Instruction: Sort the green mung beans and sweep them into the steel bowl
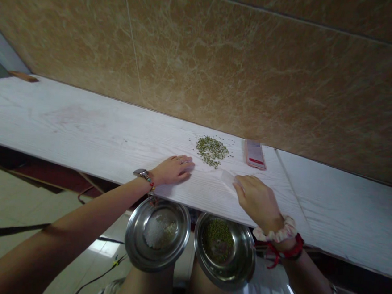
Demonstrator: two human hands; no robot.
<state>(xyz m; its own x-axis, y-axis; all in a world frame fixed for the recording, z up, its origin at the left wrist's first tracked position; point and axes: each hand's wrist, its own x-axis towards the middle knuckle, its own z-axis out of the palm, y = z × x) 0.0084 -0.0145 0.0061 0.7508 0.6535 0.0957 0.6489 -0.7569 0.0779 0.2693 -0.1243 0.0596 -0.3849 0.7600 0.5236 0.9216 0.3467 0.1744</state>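
My left hand (pixel 173 169) lies on the white wood-grain board with its fingers stretched out, just left of a spread of small green beans (pixel 212 151). They look like mung beans and lie in a loose patch, with a few strays around it. My right hand (pixel 257 198) is closed on a thin white sheet (pixel 227 179), paper or plastic, whose free end touches the board just below the beans. Two steel bowls rest on my thighs. The left bowl (pixel 132 232) holds white grains; the right bowl (pixel 246 262) holds green beans.
A pink-edged phone (pixel 256 155) lies on the board (pixel 93 126) right of the beans, close to the brown marbled wall (pixel 202 62). A small wooden block (pixel 23 76) sits at the far left end. The board's front edge runs just above the bowls.
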